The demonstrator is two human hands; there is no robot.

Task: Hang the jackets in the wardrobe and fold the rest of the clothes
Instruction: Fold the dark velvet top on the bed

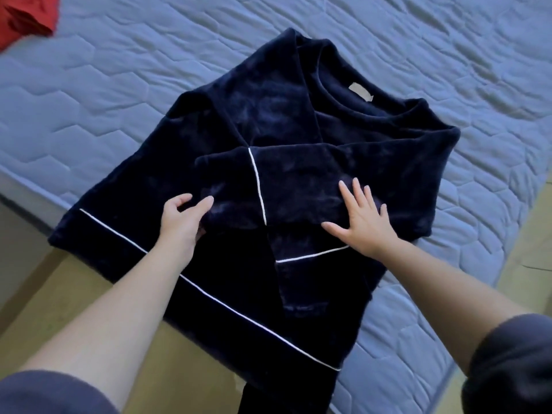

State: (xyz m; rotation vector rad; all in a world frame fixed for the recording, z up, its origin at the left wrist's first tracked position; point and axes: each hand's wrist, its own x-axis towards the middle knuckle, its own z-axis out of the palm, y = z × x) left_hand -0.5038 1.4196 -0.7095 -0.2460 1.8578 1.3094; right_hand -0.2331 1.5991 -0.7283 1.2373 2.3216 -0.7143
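Left hand (pixel 180 222) curls its thumb and fingers round the cuff (pixel 227 186) of the upper sleeve (pixel 298 180), pinching the loose end. The right hand (pixel 363 222) lies flat with fingers spread, pressing the same sleeve down nearer the shoulder and holding nothing. Both hands rest on the chest of the navy top (pixel 149 210), which is spread front-up on the bed (pixel 119 85). A second sleeve (pixel 298 282) runs under the first and slants down toward the person, so the two cross over the body. The top's long axis runs away from the hands and to the right. Its collar (pixel 337 94) is at the far end, and its hem (pixel 209 318) is nearest the person, hanging over the corner of the bed. The hem lies below and between both forearms, a little closer to the left one, while the collar is beyond either hand's present reach. With the sleeves tucked in, the next fold probably brings hem to collar along that axis, so both hands would have to drop back to the hem. A red cloth (pixel 24 22) lies at the far left corner, well apart.
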